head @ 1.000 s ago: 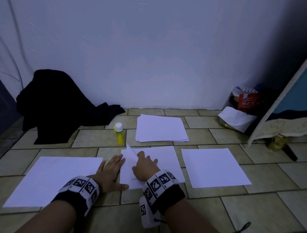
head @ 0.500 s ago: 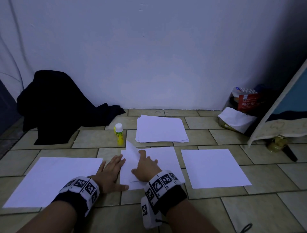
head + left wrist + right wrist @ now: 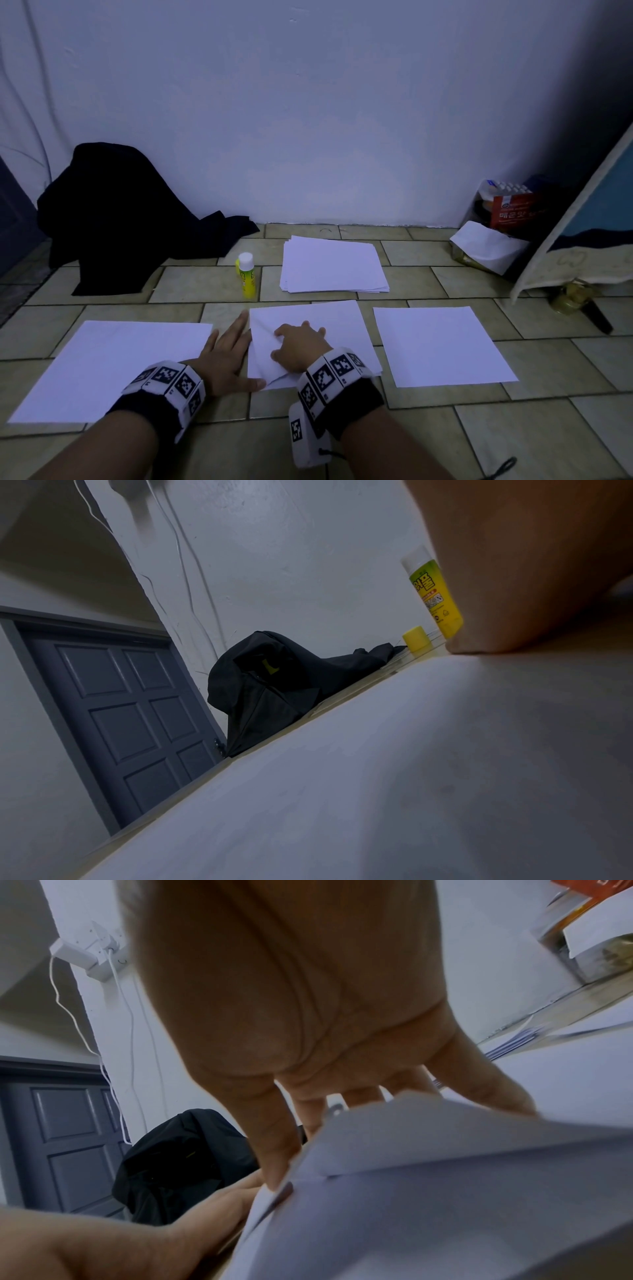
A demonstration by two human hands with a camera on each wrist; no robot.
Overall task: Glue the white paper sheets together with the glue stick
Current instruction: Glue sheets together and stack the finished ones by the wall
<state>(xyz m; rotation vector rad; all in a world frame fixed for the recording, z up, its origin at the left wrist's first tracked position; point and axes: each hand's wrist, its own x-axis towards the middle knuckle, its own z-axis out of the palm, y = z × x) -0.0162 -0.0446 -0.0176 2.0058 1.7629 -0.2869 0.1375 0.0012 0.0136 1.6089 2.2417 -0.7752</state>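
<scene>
Two overlaid white sheets (image 3: 342, 325) lie on the tiled floor straight ahead, the top one rumpled and creased at its near left. My right hand (image 3: 298, 344) rests on this top sheet (image 3: 445, 1191), its straight fingers (image 3: 274, 1153) pressing down near the left edge. My left hand (image 3: 233, 349) lies flat beside that edge with fingers straight, thumb on the near corner. The yellow glue stick (image 3: 247, 279) stands upright beyond the hands, apart from them, and its yellow cap (image 3: 416, 638) sits on the floor next to it.
A single sheet (image 3: 113, 366) lies to the left and another (image 3: 438, 346) to the right. A paper stack (image 3: 332, 265) sits farther back by the wall. Black cloth (image 3: 113, 212) is heaped at the back left; boxes and a bag (image 3: 496, 226) stand at the back right.
The raised far-left corner of the top sheet has come down nearly flat. My right hand has shifted slightly on the sheet, and my left hand has stayed by its edge.
</scene>
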